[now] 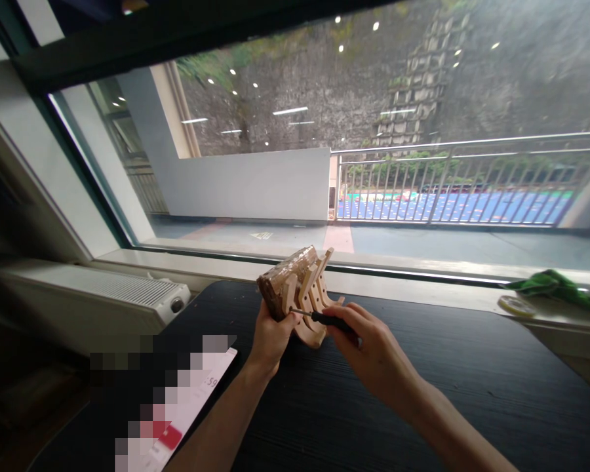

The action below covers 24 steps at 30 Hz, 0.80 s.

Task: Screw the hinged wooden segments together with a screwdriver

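My left hand (pixel 269 337) is closed round the lower left of a wooden piece (pixel 311 288), holding it tilted above the dark table. This piece has a brown, glossy, log-like block (pixel 288 269) at the back and several pale slats with small dark holes in front. In my right hand (pixel 368 334) is a screwdriver (pixel 332 320) with a black handle. Its thin metal shaft points left, and the tip meets the leftmost slat close to my left thumb. Whether a screw sits at the tip is too small to tell.
The black wood-grain table (pixel 423 393) spreads under my arms. A tablet or phone with a lit screen (pixel 201 393), partly pixelated, lies at the left. A white radiator (pixel 128 288) stands beyond it. On the windowsill at right are a roll of tape (pixel 516 306) and green cloth (pixel 550 285).
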### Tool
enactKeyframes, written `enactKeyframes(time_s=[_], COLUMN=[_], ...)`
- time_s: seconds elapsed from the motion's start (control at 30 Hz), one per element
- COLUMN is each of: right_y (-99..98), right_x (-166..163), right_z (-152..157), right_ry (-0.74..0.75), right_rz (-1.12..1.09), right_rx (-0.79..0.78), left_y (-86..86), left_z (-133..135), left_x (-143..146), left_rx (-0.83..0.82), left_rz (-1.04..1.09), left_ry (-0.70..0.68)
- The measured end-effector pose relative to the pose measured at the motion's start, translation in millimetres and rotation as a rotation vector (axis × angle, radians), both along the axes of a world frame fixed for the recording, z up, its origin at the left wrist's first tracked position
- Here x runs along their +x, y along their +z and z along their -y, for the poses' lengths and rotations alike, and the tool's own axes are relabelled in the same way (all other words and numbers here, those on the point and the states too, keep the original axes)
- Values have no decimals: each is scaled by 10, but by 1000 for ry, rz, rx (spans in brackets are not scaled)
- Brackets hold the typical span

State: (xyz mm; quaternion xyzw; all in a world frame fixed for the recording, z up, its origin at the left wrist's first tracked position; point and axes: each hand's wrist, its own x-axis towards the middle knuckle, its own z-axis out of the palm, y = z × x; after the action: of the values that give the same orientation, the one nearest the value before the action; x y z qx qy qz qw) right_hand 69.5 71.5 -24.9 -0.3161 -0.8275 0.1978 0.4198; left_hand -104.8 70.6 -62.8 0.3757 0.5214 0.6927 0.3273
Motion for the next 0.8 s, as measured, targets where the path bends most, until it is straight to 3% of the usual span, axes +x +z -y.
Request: enactKeyframes(time_s=[0.8], right_y=[111], right_x=[25], right_z=[53], right_ry=[168], right_rz=[129], right_rx=[200], left_y=[24], left_z=[14], left_x=[1], left_rx=[8], left_rz=[-26], left_ry=[-36])
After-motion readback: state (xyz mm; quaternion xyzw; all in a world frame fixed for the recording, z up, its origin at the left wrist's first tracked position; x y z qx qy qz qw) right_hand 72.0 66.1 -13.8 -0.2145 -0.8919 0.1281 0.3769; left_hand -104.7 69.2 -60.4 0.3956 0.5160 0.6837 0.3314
